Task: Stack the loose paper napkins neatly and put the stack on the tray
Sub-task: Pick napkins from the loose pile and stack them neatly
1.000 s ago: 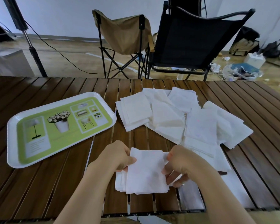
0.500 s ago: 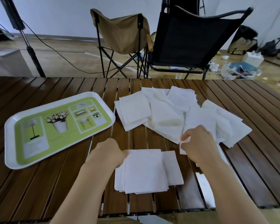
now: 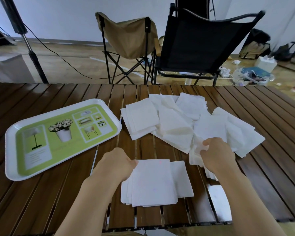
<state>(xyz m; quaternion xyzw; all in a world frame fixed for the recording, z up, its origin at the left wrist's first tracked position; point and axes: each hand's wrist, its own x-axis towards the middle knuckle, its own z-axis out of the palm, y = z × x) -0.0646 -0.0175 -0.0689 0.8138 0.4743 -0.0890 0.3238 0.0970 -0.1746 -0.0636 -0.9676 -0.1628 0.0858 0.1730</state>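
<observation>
A rough stack of white napkins (image 3: 154,183) lies on the table near its front edge. My left hand (image 3: 115,165) rests on the stack's upper left corner, thumb on the top sheet and fingers curled at its edge. Loose white napkins (image 3: 175,123) spread in an overlapping heap across the table's middle and right. My right hand (image 3: 216,154) pinches a napkin at the near edge of that heap and lifts its edge. A white tray (image 3: 12,172) with a green printed picture sits empty at the left.
The dark wooden slat table (image 3: 41,201) ends close to me. Beyond its far edge stand a tan folding chair (image 3: 128,36) and a black folding chair (image 3: 201,43). A light stand pole (image 3: 31,53) rises at the far left, with clutter on the floor at right.
My right hand let go of the stack, moved right and up to the loose heap, and took hold of a napkin there. My left hand stayed on the stack.
</observation>
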